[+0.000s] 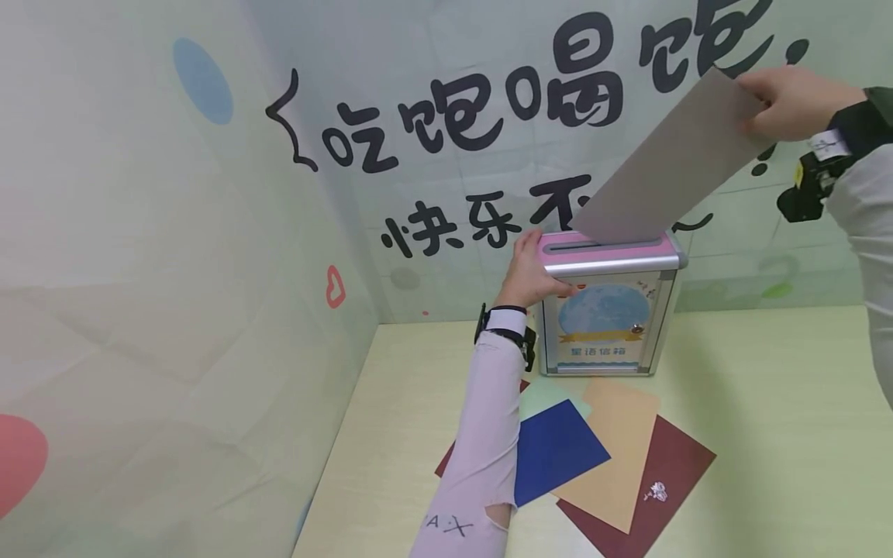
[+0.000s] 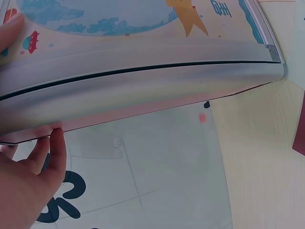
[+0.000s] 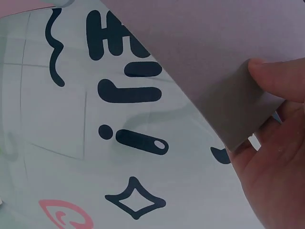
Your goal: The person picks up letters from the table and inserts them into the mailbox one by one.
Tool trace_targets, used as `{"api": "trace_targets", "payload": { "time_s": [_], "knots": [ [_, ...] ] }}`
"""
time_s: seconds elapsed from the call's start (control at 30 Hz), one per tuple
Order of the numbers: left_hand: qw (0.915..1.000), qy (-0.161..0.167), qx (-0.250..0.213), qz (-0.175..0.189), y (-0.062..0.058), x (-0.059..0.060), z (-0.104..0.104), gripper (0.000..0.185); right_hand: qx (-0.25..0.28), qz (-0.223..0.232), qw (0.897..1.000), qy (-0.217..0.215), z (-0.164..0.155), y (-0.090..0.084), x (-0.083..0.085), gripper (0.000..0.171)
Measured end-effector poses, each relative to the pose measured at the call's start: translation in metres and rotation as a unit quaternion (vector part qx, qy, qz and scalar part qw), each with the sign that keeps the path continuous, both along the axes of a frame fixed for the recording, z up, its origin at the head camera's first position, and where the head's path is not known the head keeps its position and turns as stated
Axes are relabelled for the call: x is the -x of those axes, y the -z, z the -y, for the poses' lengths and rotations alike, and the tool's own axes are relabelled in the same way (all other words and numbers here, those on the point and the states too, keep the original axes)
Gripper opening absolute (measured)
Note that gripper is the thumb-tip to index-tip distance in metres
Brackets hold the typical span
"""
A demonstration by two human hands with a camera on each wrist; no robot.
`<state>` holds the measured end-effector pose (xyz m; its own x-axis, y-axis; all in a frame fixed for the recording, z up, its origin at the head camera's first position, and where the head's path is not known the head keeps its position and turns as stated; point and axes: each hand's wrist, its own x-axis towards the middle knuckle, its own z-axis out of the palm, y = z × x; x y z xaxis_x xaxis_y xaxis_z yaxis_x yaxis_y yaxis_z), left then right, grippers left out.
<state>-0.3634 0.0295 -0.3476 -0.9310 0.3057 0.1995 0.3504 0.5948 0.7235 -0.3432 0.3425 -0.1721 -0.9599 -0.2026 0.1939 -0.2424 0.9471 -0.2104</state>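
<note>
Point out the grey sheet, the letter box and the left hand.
grey sheet (image 1: 670, 167), head view, middle of the sheet.
letter box (image 1: 607, 329), head view, front panel.
left hand (image 1: 532, 275), head view, back of the hand.

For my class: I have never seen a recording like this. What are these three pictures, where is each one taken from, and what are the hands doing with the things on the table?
No machine here: a person works with bare hands and wears three cameras. The wide picture comes from the head, looking down; the other two come from the wrists, very close up.

On the pale table stands a small letter box with a pink top and a slot. The left hand grips the box's upper edge; the left wrist view shows its thumb under the rim. The right hand pinches a grey card by its upper corner, its lower end at the slot; how far in cannot be told.

In front of the box lie loose sheets: a blue sheet, a tan sheet and a dark red sheet.
</note>
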Motion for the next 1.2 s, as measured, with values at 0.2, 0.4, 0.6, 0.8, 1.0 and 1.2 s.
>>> {"api": "trace_targets", "payload": {
  "time_s": [0.2, 0.4, 0.6, 0.8, 1.0, 1.2],
  "knots": [
    [1.0000, 0.004, -0.001, 0.002, 0.000, -0.001, 0.000, 0.114, -0.031, -0.007, 0.999, -0.008, 0.012, -0.007, -0.002, 0.016],
    [1.0000, 0.005, -0.004, 0.001, -0.001, 0.000, 0.001, 0.114, -0.038, 0.006, 0.999, -0.024, 0.034, -0.016, -0.008, 0.022],
    [1.0000, 0.003, 0.004, -0.001, 0.001, -0.002, 0.001, 0.114, -0.053, 0.013, 0.998, -0.030, 0.046, -0.017, -0.006, 0.029],
    [1.0000, 0.007, -0.001, -0.002, 0.001, -0.001, 0.002, 0.114, -0.082, 0.002, 0.996, -0.039, 0.053, -0.014, 0.005, 0.044],
    [1.0000, 0.009, -0.002, 0.001, 0.002, 0.001, 0.003, 0.114, -0.095, 0.005, 0.993, -0.065, 0.068, -0.013, 0.013, 0.042],
    [1.0000, 0.003, -0.005, 0.002, 0.002, 0.001, 0.004, 0.116, -0.107, 0.016, 0.991, -0.083, 0.087, -0.014, 0.012, 0.041]
  ]
}}
